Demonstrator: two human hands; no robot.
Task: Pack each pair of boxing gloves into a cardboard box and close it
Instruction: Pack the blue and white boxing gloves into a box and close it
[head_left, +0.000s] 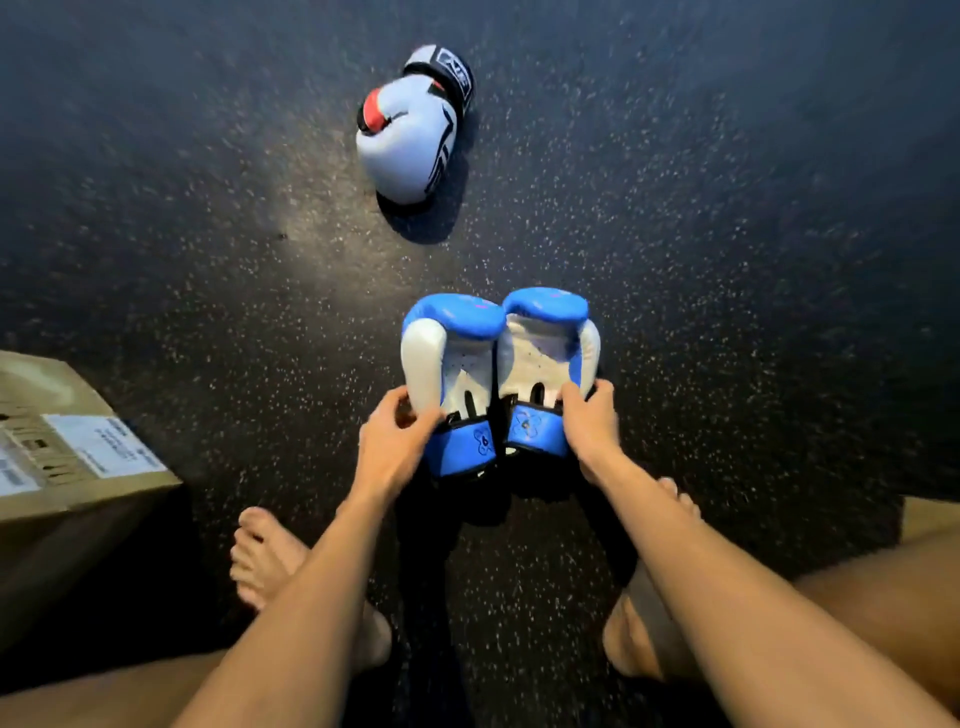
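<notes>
Two blue and white boxing gloves lie side by side, palms up, on the dark speckled floor in front of me. My left hand grips the left blue glove at its wrist. My right hand grips the right blue glove at its wrist. Farther away lies a single white glove with black stripes, a red patch and a black cuff. A closed cardboard box with white labels stands at the left edge.
My bare feet stand on the floor just behind the blue gloves, one on each side. A corner of another cardboard piece shows at the right edge. Dark speckled floor spreads around the gloves.
</notes>
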